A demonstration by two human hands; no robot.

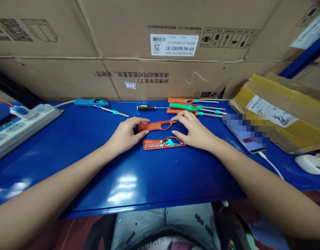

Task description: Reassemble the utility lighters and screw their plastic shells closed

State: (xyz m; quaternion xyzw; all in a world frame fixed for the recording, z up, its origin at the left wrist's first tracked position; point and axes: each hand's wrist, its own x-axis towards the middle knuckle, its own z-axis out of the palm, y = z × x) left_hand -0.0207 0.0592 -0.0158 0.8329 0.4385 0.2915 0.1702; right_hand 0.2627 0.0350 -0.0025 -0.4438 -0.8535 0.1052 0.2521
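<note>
My left hand (pixel 127 133) grips the left end of an orange lighter casing half (pixel 153 126) between thumb and fingers. A dark piece shows beside that palm. At the casing's narrow right end, the fingertips of my right hand (pixel 195 130) touch or nearly touch it, thumb held apart below. Just nearer to me lies the other orange casing half (pixel 146 145), inner side up, with a clear tube, thin wires and a green trigger (pixel 172 141) inside. Its right end reaches under my right hand. Behind my hands rests a black-and-yellow screwdriver (pixel 146 108).
Orange and green long-necked lighters (pixel 184 106) lie at the back right; a blue lighter (pixel 90 102) lies back left. A power strip (pixel 21 126) is far left. A phone (pixel 244 133) and taped parcel (pixel 279 114) stand right. A big cardboard box (pixel 128 41) walls the back.
</note>
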